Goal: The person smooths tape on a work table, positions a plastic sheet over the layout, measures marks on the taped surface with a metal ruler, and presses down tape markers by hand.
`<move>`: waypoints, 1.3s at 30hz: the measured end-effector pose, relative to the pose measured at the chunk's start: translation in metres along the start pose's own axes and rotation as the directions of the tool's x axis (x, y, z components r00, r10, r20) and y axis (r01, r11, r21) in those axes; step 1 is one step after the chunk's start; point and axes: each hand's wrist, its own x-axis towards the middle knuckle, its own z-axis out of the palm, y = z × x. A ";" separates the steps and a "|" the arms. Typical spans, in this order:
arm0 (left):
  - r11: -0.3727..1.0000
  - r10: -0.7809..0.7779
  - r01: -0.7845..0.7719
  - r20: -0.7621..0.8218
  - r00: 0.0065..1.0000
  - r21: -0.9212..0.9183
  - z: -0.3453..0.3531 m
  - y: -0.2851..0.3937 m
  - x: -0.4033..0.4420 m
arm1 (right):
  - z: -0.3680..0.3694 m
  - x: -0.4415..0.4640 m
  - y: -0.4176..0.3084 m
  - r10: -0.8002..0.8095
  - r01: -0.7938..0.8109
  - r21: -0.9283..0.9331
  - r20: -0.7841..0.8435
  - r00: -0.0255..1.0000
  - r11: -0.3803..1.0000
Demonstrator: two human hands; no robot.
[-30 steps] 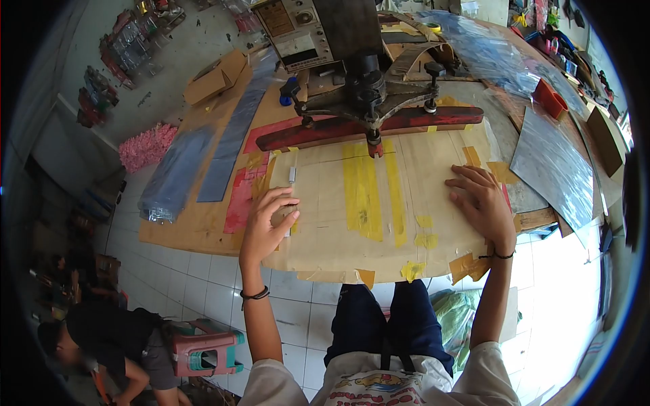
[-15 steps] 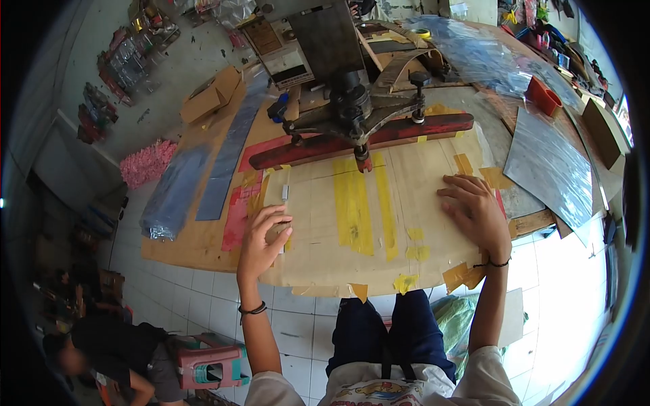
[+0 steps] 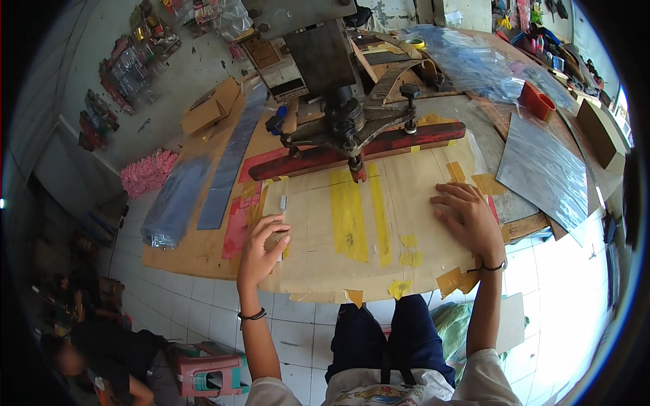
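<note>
A tan board patched with yellow tape lies in front of me. At its left edge rests my left hand, fingers curved and thumb apart, beside a thin white strip that it partly covers. My right hand lies open on the board's right side, near brown tape. Neither hand is wrapped around anything. Over the board's far part sits a long red bar under the black metal head of a press-like machine.
Clear plastic sheets lie on the left, with an open cardboard box behind. Right of the machine are a stack of shiny sheets and a red tape roll. A person bends near a pink stool at lower left.
The camera view has shifted slightly, so the machine head sits lower in the picture. Both hands stay at nearly the same places on the board.
</note>
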 end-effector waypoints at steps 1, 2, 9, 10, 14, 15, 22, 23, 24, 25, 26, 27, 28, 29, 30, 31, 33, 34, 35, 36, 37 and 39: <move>1.000 0.001 -0.001 -0.001 1.000 0.003 0.000 0.000 0.001 | 0.000 0.000 0.000 -0.003 0.003 0.001 -0.004 1.000 1.000; 1.000 0.000 0.000 0.000 1.000 0.004 0.000 0.000 0.001 | 0.000 0.000 0.001 -0.004 0.004 0.001 -0.005 1.000 1.000; 1.000 0.005 -0.005 -0.006 1.000 0.018 0.000 0.001 0.000 | -0.001 -0.001 0.001 -0.014 0.014 0.004 -0.013 1.000 1.000; 1.000 0.002 -0.002 -0.006 1.000 0.012 0.001 0.000 -0.002 | -0.001 -0.002 0.001 -0.012 0.012 0.008 -0.012 1.000 1.000; 1.000 0.001 -0.002 0.012 1.000 0.013 -0.001 0.002 0.000 | 0.000 -0.001 0.003 -0.014 0.014 0.031 -0.024 1.000 0.999; 1.000 -0.001 0.001 0.023 1.000 0.017 -0.001 0.003 -0.001 | 0.000 -0.002 0.003 -0.013 0.014 0.038 -0.026 1.000 0.999; 1.000 -0.020 0.020 0.019 1.000 0.023 -0.001 0.002 -0.004 | 0.001 -0.002 0.003 -0.021 0.023 0.035 -0.044 0.999 0.999; 1.000 -0.025 0.025 0.018 1.000 0.013 -0.001 0.003 -0.004 | 0.001 -0.002 0.002 -0.025 0.027 0.029 -0.045 0.999 0.999; 1.000 -0.030 0.030 0.014 0.999 0.004 -0.002 0.003 -0.004 | 0.002 -0.001 0.001 -0.032 0.033 0.023 -0.047 0.998 0.999; 1.000 -0.009 0.009 0.008 1.000 0.019 -0.002 0.002 -0.003 | 0.003 0.000 0.003 -0.033 0.034 0.030 -0.038 0.999 0.999; 0.999 0.012 -0.012 0.001 1.000 0.035 -0.002 0.001 -0.004 | 0.003 0.001 0.005 -0.035 0.036 0.036 -0.029 0.999 0.999; 0.998 0.033 -0.032 -0.005 0.999 0.051 -0.002 0.000 -0.004 | 0.003 0.003 0.004 -0.035 0.036 0.043 -0.018 0.999 0.998; 0.998 0.034 -0.033 -0.011 0.999 0.057 -0.003 -0.001 -0.005 | 0.002 0.006 0.002 -0.016 0.015 0.031 0.025 1.000 0.999; 0.997 0.037 -0.036 -0.014 0.999 0.061 -0.004 -0.001 -0.005 | 0.001 0.009 0.000 0.009 -0.010 0.015 0.067 0.998 1.000; 0.997 0.043 -0.042 -0.011 0.999 0.063 -0.002 -0.001 -0.005 | -0.001 0.011 -0.003 0.042 -0.042 -0.003 0.106 0.993 0.999; 0.998 0.045 -0.044 -0.025 0.999 0.041 -0.001 -0.003 -0.004 | -0.001 0.013 -0.011 0.029 -0.024 -0.037 0.135 0.990 0.999; 0.998 0.058 -0.058 -0.041 0.997 0.002 0.001 -0.006 -0.003 | 0.007 0.022 -0.033 0.019 0.000 -0.100 0.186 0.982 0.995; 0.997 0.069 -0.068 -0.048 0.996 0.020 0.001 -0.005 -0.003 | 0.018 0.025 -0.041 0.005 0.031 -0.165 0.214 0.977 0.986; 0.998 0.066 -0.065 -0.042 0.997 0.018 0.002 -0.003 -0.004 | 0.032 0.028 -0.048 -0.010 0.066 -0.225 0.243 0.970 0.972; 0.998 0.062 -0.061 -0.039 0.997 0.019 0.003 -0.003 -0.004 | 0.047 0.029 -0.055 -0.043 0.110 -0.220 0.291 0.956 0.969; 0.998 0.060 -0.059 -0.039 0.997 0.022 0.002 -0.003 -0.004 | 0.062 0.029 -0.063 -0.077 0.155 -0.213 0.336 0.939 0.965; 0.998 0.054 -0.054 -0.031 0.998 0.016 0.001 -0.005 -0.004 | 0.080 0.027 -0.066 -0.140 0.220 -0.198 0.352 0.926 0.955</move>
